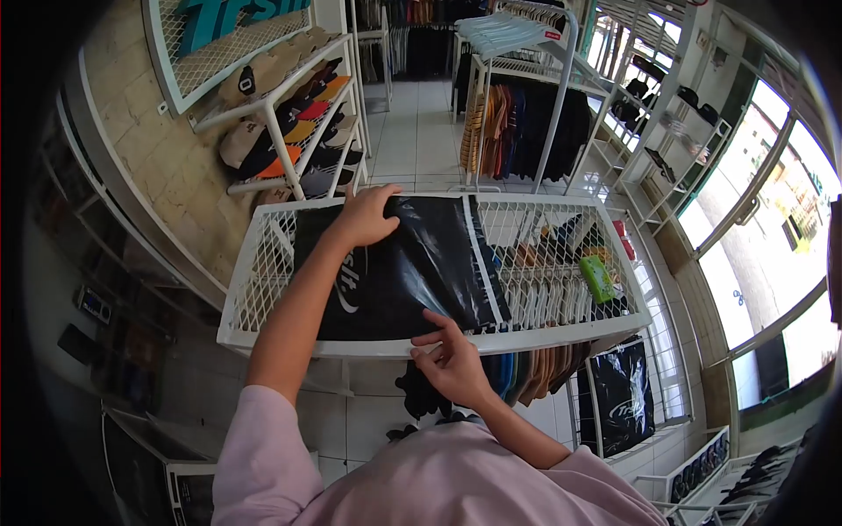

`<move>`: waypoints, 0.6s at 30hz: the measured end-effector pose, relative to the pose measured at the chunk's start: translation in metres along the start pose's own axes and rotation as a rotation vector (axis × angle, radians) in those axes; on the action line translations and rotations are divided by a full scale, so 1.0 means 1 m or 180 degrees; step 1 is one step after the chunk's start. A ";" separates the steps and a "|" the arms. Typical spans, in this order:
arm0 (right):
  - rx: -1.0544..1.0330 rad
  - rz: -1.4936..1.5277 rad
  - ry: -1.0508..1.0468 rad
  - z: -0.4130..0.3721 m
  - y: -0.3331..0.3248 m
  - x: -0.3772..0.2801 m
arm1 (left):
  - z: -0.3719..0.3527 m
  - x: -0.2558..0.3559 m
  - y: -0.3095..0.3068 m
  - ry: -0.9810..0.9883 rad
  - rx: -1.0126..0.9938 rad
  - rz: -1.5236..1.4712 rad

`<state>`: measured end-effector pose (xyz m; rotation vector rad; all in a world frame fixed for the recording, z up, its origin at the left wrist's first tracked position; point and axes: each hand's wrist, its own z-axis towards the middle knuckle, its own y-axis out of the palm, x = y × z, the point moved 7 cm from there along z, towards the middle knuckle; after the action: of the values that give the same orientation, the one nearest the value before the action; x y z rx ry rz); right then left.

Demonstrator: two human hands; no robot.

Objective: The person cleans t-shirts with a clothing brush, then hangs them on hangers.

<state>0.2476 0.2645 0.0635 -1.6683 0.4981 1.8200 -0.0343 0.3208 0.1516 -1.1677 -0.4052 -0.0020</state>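
Note:
A glossy black plastic bag (421, 263) with a pale printed logo lies flat on top of a white wire-mesh rack (263, 302). My left hand (368, 217) rests on the bag's far edge, fingers stretched out and pressing on it. At the near edge, close to the rack's front rail, is my right hand (452, 364). Its thumb and index finger are apart, with nothing visible between them; the other fingers are partly curled. A white strip runs along the bag's right side.
A green packet (596, 279) lies on the mesh to the right. Clothes hang beneath the rack. Shelves of caps (307, 118) stand at the left, a clothes rack (526, 131) ahead. Another black logo bag (621, 394) hangs at the lower right, near glass doors (745, 219).

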 end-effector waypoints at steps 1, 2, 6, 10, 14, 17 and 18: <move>-0.0071 -0.0178 -0.0029 0.000 -0.010 -0.005 | -0.012 0.006 0.006 -0.0071 -0.0059 0.0013; -0.0147 -0.0350 -0.0065 0.002 -0.021 -0.008 | -0.027 0.011 0.008 -0.0123 -0.0009 -0.0217; 0.0591 -0.0661 -0.0340 0.031 -0.086 -0.009 | -0.107 0.038 -0.016 -0.0435 0.0501 -0.0929; 0.0837 -0.1589 -0.0547 0.072 -0.129 0.005 | -0.190 -0.014 -0.027 -0.1361 0.1329 -0.0869; 0.0377 -0.2166 -0.0443 0.099 -0.128 0.034 | -0.250 -0.075 -0.021 -0.2378 0.1355 0.0102; 0.0068 -0.2026 -0.0148 0.105 -0.112 0.038 | -0.263 -0.096 -0.020 -0.2747 0.1070 0.0486; -0.0052 -0.2012 -0.0051 0.107 -0.109 0.036 | -0.263 -0.100 -0.020 -0.2700 0.1160 0.0392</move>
<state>0.2384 0.4209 0.0563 -1.5827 -0.0604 1.3654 -0.0499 0.0577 0.0519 -0.7823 -1.0298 0.6670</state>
